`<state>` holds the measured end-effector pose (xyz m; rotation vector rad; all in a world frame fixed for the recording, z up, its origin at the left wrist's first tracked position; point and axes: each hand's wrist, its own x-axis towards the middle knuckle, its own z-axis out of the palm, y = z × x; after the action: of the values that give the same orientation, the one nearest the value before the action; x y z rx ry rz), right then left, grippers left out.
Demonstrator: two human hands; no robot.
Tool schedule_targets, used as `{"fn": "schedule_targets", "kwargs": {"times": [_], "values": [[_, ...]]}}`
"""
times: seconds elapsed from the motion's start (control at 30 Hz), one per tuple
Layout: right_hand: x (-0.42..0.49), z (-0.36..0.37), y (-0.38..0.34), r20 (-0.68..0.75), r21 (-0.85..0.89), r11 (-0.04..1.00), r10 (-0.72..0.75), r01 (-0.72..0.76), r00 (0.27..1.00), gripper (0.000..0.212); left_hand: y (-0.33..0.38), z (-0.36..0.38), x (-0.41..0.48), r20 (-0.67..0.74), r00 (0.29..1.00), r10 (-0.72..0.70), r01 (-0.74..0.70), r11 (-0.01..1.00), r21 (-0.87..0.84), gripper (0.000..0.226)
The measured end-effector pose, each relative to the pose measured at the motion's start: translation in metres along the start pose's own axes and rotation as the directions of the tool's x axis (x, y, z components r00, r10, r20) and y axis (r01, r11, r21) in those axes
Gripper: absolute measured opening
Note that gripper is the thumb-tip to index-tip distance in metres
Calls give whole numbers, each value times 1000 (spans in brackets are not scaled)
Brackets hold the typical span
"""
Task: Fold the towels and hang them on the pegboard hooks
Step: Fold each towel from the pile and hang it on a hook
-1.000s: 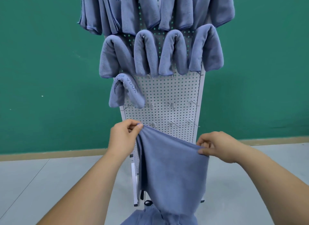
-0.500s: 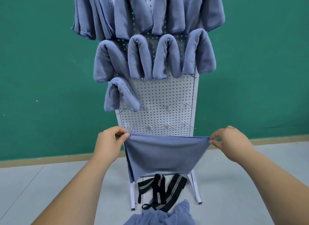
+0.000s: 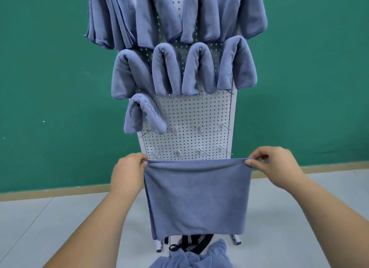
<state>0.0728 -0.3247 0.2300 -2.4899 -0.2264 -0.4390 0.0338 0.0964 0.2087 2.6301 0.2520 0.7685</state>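
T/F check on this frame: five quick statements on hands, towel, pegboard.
1. The left hand and right hand each pinch a top corner of the blue towel. True.
2. The blue towel hangs on a hook. False: only the hands hold it, in front of the pegboard.
3. One lettered towel hangs alone below the row of four. True.
4. Every hook is taken. False: several bare hooks show in the lower rows.
5. The wall is white. False: the wall is green.

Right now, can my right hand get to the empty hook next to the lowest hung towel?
Probably yes. The hook stands uncovered above the top edge of the held towel, with nothing in front. But the right hand is pinching that towel's corner, so the towel would come along.
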Motion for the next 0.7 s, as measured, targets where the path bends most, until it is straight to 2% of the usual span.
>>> {"fn": "schedule_targets", "kwargs": {"times": [0.07, 0.17, 0.2, 0.27, 0.3, 0.37, 0.47, 0.53, 0.6, 0.7], "values": [[-2, -2, -2, 44, 45, 999, 2, -4, 999, 17, -1, 0, 2, -28, 1000, 11, -9, 998, 59, 12], [-2, 2, -5, -54, -51, 998, 27, -29, 998, 18, 7, 3, 1, -106, 992, 62, -50, 993, 110, 12], [-1, 4, -6, -95, -25, 999, 39, -41, 995, 17, 11, 4, -1, -136, 989, 51, -42, 997, 71, 12], [-1, 5, -8, -114, 147, 987, 76, -59, 991, 14, 19, 4, -4, -164, 984, -69, 42, 986, -158, 10], [-1, 3, -10, -81, 297, 951, 114, -85, 990, 12, 22, 3, -4, -140, 978, -152, 104, 947, -303, 9], [-2, 0, -12, 12, 605, 785, 162, -136, 987, 10, 27, -1, -4, -41, 958, -282, 212, 801, -560, 9], [-1, -2, -14, 79, 800, 570, 211, -188, 974, 14, 32, -4, -1, 113, 920, -375, 314, 535, -784, 12], [1, 0, -17, 118, 849, 471, 269, -237, 956, 18, 33, -3, 2, 215, 876, -431, 398, 398, -827, 15], [2, 5, -20, 138, 864, 413, 353, -286, 925, 21, 31, 3, 2, 306, 813, -496, 492, 302, -816, 16], [-1, 20, -23, 136, 826, 434, 464, -358, 875, 19, 29, 15, -4, 392, 737, -550, 613, 300, -731, 14]]}}
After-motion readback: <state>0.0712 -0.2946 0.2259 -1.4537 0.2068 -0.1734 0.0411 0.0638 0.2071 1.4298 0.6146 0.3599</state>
